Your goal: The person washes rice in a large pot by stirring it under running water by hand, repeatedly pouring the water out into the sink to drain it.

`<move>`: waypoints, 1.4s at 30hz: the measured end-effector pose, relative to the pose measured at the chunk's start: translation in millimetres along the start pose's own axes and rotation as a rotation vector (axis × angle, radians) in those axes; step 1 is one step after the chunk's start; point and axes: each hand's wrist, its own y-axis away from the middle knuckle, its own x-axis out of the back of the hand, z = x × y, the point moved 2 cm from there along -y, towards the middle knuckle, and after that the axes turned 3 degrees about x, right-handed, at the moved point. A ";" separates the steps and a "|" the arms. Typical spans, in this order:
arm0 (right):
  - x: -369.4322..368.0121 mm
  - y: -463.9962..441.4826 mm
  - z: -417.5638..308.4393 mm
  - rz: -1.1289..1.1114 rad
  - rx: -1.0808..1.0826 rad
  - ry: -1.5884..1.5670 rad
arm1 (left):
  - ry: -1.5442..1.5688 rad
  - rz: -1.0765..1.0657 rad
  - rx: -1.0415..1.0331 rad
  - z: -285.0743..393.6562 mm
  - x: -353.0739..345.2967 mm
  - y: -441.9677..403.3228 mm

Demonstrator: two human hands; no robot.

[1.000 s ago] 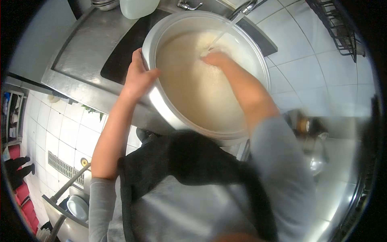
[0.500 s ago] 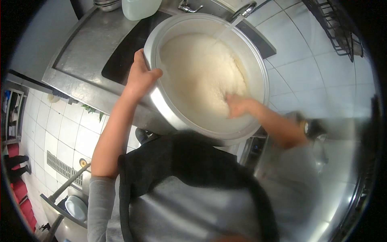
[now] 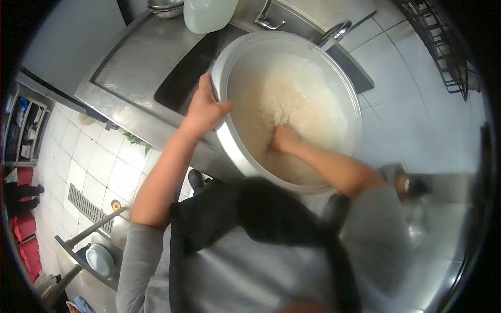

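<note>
A large silver metal pot [image 3: 237, 148] rests over the sink, holding pale rice [image 3: 284, 103] in cloudy water. My left hand [image 3: 206, 108] is closed on the pot's left rim, with the thumb over the edge. Inside the pot, my right hand [image 3: 285, 139] is sunk in the rice and water up to about the wrist. Its fingers are hidden there. Above the far right rim is a chrome faucet [image 3: 340, 32], with a thin stream of water falling toward the pot.
Left of the pot lie a steel counter [image 3: 125, 62] and the dark sink basin [image 3: 182, 78]. A translucent jug [image 3: 209, 13] and metal bowls [image 3: 166, 7] stand at the back. A black wire rack [image 3: 443, 47] hangs on the tiled wall at right.
My right hand has moved left and deeper into the rice, which is now heaped near the middle. The view has shifted, and my left hand keeps its hold on the rim.
</note>
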 end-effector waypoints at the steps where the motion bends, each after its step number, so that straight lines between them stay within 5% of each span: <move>1: 1.8 -13.6 4.5 -0.028 0.016 0.009 | -0.014 -0.002 -0.003 1.7 0.6 0.8; 7: 2.2 -112.0 65.6 -0.047 0.059 0.011 | -0.043 0.001 -0.002 6.0 0.7 1.7; 17: 51.1 -195.6 77.6 0.528 -0.076 -0.502 | -0.104 0.006 -0.007 3.1 3.0 2.4; 27: 11.6 -171.3 43.6 -0.012 0.658 0.000 | -0.131 0.013 0.000 7.1 3.1 0.3; 31: -7.1 -157.2 29.3 -0.172 0.696 -0.239 | -0.192 0.020 -0.003 3.9 2.2 -1.3; 33: 25.9 -72.0 -22.4 -0.135 0.852 -0.128 | -0.174 0.016 0.031 10.9 3.7 1.5; 36: 14.8 -45.5 -22.1 -0.366 0.821 0.019 | -0.149 0.008 0.037 11.8 3.0 1.4; 39: -14.7 -31.9 -6.9 -0.528 1.089 0.302 | -0.138 0.022 0.059 3.3 1.4 -0.7; 42: -26.5 -2.0 12.3 -0.460 0.646 0.131 | -0.116 0.009 0.046 -1.1 1.8 -1.6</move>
